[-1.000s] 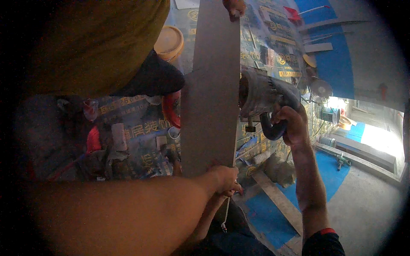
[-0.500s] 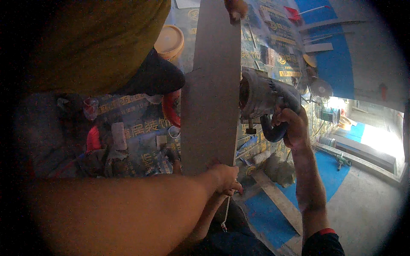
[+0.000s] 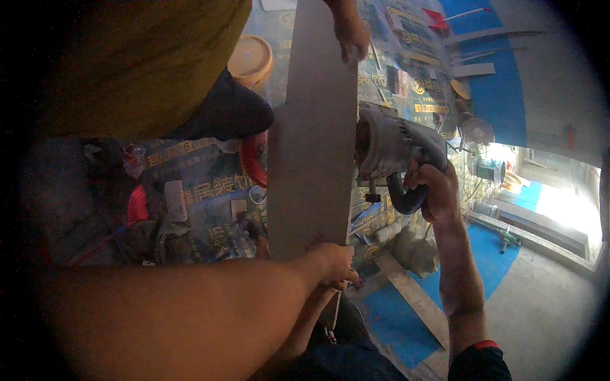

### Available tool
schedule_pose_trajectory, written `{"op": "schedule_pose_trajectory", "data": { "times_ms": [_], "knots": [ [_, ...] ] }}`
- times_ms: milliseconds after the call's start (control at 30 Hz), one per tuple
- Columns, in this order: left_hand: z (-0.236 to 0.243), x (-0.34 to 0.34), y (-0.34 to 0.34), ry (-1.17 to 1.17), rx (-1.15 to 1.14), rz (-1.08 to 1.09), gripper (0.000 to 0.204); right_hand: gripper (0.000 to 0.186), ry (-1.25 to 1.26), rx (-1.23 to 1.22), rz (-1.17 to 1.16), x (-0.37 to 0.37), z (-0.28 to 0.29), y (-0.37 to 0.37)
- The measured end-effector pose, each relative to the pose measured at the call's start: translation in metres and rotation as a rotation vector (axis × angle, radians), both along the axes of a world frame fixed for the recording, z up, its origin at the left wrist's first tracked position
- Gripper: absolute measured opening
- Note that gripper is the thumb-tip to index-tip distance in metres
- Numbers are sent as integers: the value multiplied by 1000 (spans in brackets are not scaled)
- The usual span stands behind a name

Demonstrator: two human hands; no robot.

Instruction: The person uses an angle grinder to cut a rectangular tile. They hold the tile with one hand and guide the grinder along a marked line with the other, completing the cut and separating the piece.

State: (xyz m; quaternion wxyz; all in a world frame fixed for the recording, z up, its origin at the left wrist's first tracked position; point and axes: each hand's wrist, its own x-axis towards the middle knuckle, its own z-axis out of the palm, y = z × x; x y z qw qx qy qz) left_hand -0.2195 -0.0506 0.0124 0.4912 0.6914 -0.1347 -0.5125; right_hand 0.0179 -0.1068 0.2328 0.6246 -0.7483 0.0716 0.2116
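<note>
A long pale grey board [image 3: 314, 171] runs away from me. My right hand [image 3: 438, 188] is closed round the dark curved handle of a dusty power tool [image 3: 387, 143]. The tool's grey motor body is at the board's right edge; its working end is hidden. My left hand [image 3: 342, 281] is low by the board's near end, fingers curled and mostly covered, so its hold is unclear. Over it, a co-worker's hand [image 3: 330, 259] on a large bare forearm grips the near end. The co-worker's other hand [image 3: 352, 37] is at the far right edge.
A co-worker in an olive shirt [image 3: 146, 63] stands close on the left, knee [image 3: 235, 108] beside the board. A lidded bucket [image 3: 250, 58], a red round object [image 3: 253, 159] and printed floor sheeting [image 3: 210, 187] lie around. A plank [image 3: 410, 295] rests on blue sheeting at right.
The co-worker's far hand has come nearer along the board's right edge, showing more of its wrist. The board has shifted very slightly left; my right hand stays on the tool.
</note>
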Motion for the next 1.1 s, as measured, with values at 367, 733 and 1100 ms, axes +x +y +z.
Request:
{"op": "schedule_pose_trajectory", "data": {
  "times_ms": [367,733,1100],
  "knots": [
    [40,31,31,-102,-11,-154,60,21,34,-15,14,-3,2,-3],
    [82,57,66,-541,-87,-498,42,24,44,-17,-45,-9,1,-4],
    [58,52,53,-239,-35,-452,35,22,58,-4,-31,-15,5,-2]
  ]
}}
